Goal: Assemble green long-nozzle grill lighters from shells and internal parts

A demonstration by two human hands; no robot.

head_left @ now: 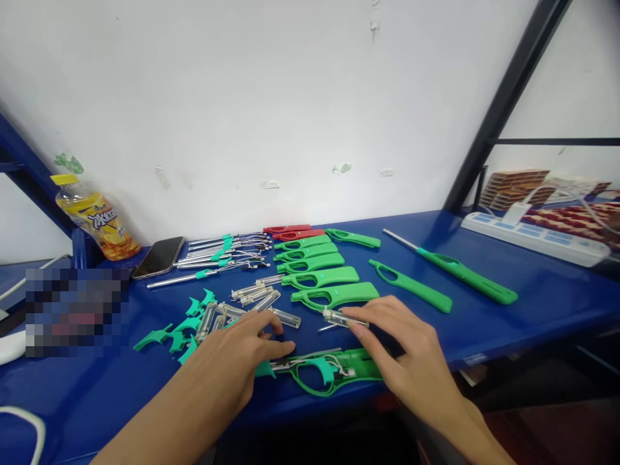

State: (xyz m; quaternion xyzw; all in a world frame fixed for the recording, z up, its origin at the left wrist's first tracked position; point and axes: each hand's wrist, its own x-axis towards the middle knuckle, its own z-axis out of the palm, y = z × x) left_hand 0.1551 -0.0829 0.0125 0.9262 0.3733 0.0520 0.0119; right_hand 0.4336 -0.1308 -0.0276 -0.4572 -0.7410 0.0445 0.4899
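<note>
My right hand pinches a clear lighter fuel tank between thumb and fingers, above the blue table. Below it lies an open green lighter half-shell with a teal trigger, thin wires and a metal rod inside; my right hand covers its rear end. My left hand is at the front end of this shell, thumb and index finger apart, the other fingers partly hidden. Several clear fuel tanks lie just beyond my left hand. Loose teal triggers are scattered to its left.
Green shell halves and red ones form a row behind, beside metal lighter rods with wires. An assembled green lighter lies right, near a white power strip. A phone and drink bottle stand left.
</note>
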